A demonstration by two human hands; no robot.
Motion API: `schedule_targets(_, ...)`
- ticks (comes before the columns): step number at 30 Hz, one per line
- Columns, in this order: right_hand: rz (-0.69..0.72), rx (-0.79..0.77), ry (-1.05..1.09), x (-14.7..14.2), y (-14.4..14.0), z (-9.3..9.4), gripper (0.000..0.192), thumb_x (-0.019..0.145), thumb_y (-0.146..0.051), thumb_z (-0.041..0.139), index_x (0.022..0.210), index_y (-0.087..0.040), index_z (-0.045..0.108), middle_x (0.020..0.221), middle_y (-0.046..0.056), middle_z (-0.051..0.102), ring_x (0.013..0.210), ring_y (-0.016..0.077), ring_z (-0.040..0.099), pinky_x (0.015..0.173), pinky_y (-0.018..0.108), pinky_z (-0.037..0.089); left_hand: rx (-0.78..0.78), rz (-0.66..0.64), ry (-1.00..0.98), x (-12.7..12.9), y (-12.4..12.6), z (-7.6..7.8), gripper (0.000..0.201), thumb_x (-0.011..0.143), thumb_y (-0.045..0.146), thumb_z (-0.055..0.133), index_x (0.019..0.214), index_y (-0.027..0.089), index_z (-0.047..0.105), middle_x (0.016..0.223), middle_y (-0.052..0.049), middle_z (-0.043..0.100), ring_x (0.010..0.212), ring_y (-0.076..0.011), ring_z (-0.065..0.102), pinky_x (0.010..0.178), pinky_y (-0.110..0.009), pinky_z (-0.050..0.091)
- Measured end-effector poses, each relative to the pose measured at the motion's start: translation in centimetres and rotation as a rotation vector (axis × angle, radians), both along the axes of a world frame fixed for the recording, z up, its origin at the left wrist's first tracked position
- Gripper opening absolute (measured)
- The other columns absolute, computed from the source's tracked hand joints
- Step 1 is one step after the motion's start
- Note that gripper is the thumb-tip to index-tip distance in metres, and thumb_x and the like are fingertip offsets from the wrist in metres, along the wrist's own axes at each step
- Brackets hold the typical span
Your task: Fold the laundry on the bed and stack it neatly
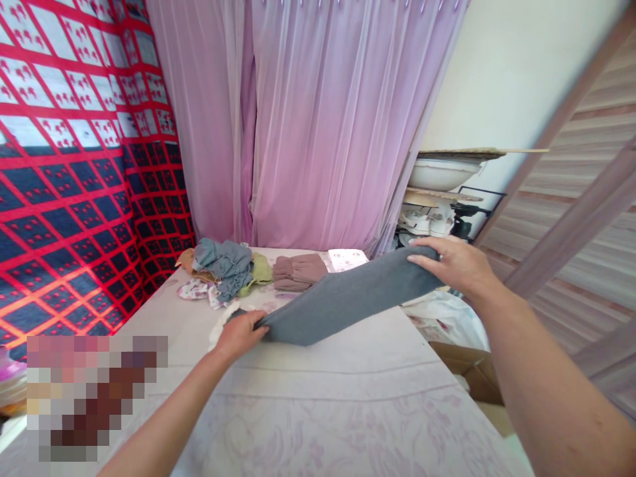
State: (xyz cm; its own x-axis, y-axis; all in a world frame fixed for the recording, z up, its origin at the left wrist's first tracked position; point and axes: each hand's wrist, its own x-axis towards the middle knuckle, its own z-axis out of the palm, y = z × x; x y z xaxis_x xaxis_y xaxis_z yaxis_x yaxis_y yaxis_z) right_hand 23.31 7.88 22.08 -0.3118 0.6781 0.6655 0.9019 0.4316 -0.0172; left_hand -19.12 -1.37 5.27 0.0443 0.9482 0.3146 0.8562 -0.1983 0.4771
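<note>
A long grey garment (pixel 342 301), folded into a narrow strip like trouser legs, is stretched between my two hands above the bed-like surface (pixel 308 377). At its lower left end my left hand (pixel 243 336) is closed on the cloth, with a white ruffled edge (pixel 223 324) showing beyond it. My right hand (pixel 450 262) grips the other end, higher up, thumb and fingers pinching the fabric. Behind the garment lie a folded brown garment (pixel 298 271) and a white patterned folded cloth (pixel 346 259). Left of these is a rumpled blue-grey garment (pixel 223 265) with a green cloth (pixel 259 273) beside it.
Pink curtains (pixel 322 132) hang behind the surface. A red-and-black checked cloth (pixel 74 179) covers the left side. On the right stand a rack with a white basin (pixel 442 173), a cardboard box (pixel 464 364) and a plastic bag (pixel 452 315). A blurred patch hides the lower left.
</note>
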Motion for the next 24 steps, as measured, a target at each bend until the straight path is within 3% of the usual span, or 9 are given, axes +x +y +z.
schedule_targets(3, -0.065, -0.040, -0.073, 0.0, 1.4, -1.9, 0.030, 0.076, -0.051, 0.061, 0.096, -0.029, 0.071, 0.081, 0.002, 0.068, 0.077, 0.0220, 0.059, 0.063, 0.030, 0.042, 0.043, 0.178, 0.299, -3.1, 1.0, 4.6, 0.021, 0.081, 0.026, 0.051, 0.089, 0.025, 0.070, 0.084, -0.005, 0.071, 0.081, -0.0241, 0.064, 0.074, -0.033, 0.043)
schedule_targets(5, -0.064, -0.032, -0.069, -0.5, 1.9, -2.9, 0.026, 0.078, -0.045, 0.059, 0.095, -0.028, 0.069, 0.083, 0.003, 0.067, 0.080, 0.0228, 0.059, 0.065, 0.031, 0.043, 0.167, 0.284, 0.446, -4.2, 1.3, 7.7, 0.025, 0.085, 0.028, 0.048, 0.095, 0.025, 0.070, 0.095, -0.009, 0.071, 0.094, -0.0295, 0.061, 0.086, -0.044, 0.039)
schedule_targets(7, -0.038, 0.003, -0.049, -1.2, 2.0, -4.1, 0.020, 0.079, -0.033, 0.056, 0.094, -0.025, 0.066, 0.090, 0.005, 0.067, 0.088, 0.0249, 0.058, 0.072, 0.034, 0.045, 0.300, 0.327, 0.490, -4.5, 1.1, 9.3, 0.029, 0.087, 0.027, 0.045, 0.104, 0.025, 0.069, 0.108, -0.010, 0.069, 0.105, -0.0318, 0.057, 0.095, -0.050, 0.032)
schedule_targets(8, -0.022, 0.019, -0.039, -1.4, 1.9, -5.0, 0.020, 0.078, -0.027, 0.055, 0.094, -0.024, 0.065, 0.095, 0.006, 0.067, 0.093, 0.0259, 0.057, 0.076, 0.036, 0.045, 0.342, 0.327, 0.489, -4.4, 0.9, 9.3, 0.031, 0.088, 0.026, 0.043, 0.107, 0.025, 0.067, 0.113, -0.010, 0.067, 0.109, -0.0319, 0.056, 0.098, -0.051, 0.029)
schedule_targets(10, 0.002, 0.023, -0.023, -1.5, 1.4, -7.9, 0.024, 0.074, -0.016, 0.052, 0.095, -0.022, 0.062, 0.103, 0.008, 0.065, 0.101, 0.0272, 0.055, 0.085, 0.039, 0.044, 0.350, 0.285, 0.469, -3.8, 0.2, 7.4, 0.034, 0.090, 0.024, 0.042, 0.113, 0.026, 0.066, 0.118, -0.009, 0.066, 0.112, -0.0307, 0.054, 0.101, -0.052, 0.025)
schedule_targets(15, -0.069, -0.170, 0.000, -0.4, -1.6, -19.3, 0.033, 0.065, -0.005, 0.046, 0.088, -0.025, 0.060, 0.100, 0.008, 0.063, 0.100, 0.0279, 0.055, 0.086, 0.039, 0.047, 0.060, 0.080, 0.427, -2.1, -1.7, -2.1, 0.035, 0.085, 0.017, 0.047, 0.110, 0.031, 0.068, 0.122, -0.008, 0.065, 0.116, -0.0296, 0.055, 0.106, -0.056, 0.022)
schedule_targets(17, -0.080, -0.264, -0.001, 0.0, -2.8, -22.9, 0.035, 0.062, -0.005, 0.045, 0.085, -0.028, 0.059, 0.095, 0.006, 0.062, 0.096, 0.0271, 0.056, 0.083, 0.039, 0.048, -0.025, 0.080, 0.417, -1.9, -2.1, -4.7, 0.036, 0.084, 0.018, 0.050, 0.113, 0.030, 0.067, 0.127, -0.008, 0.063, 0.120, -0.0305, 0.053, 0.106, -0.058, 0.023)
schedule_targets(20, -0.114, -0.274, 0.022, 0.1, -4.2, -25.2, 0.036, 0.060, -0.004, 0.046, 0.084, -0.028, 0.058, 0.096, 0.005, 0.061, 0.096, 0.0269, 0.056, 0.086, 0.040, 0.048, -0.070, 0.082, 0.408, -2.3, -2.2, -5.6, 0.042, 0.083, 0.016, 0.047, 0.118, 0.029, 0.065, 0.129, -0.008, 0.061, 0.121, -0.0294, 0.053, 0.107, -0.058, 0.026)
schedule_targets(24, -0.143, -0.236, 0.034, 0.1, -5.3, -25.1, 0.036, 0.061, -0.003, 0.047, 0.086, -0.027, 0.058, 0.107, 0.007, 0.061, 0.103, 0.0284, 0.054, 0.091, 0.042, 0.045, -0.051, 0.033, 0.402, -3.1, -2.0, -4.4, 0.048, 0.081, 0.010, 0.040, 0.118, 0.026, 0.066, 0.128, -0.008, 0.062, 0.119, -0.0265, 0.056, 0.106, -0.051, 0.033)
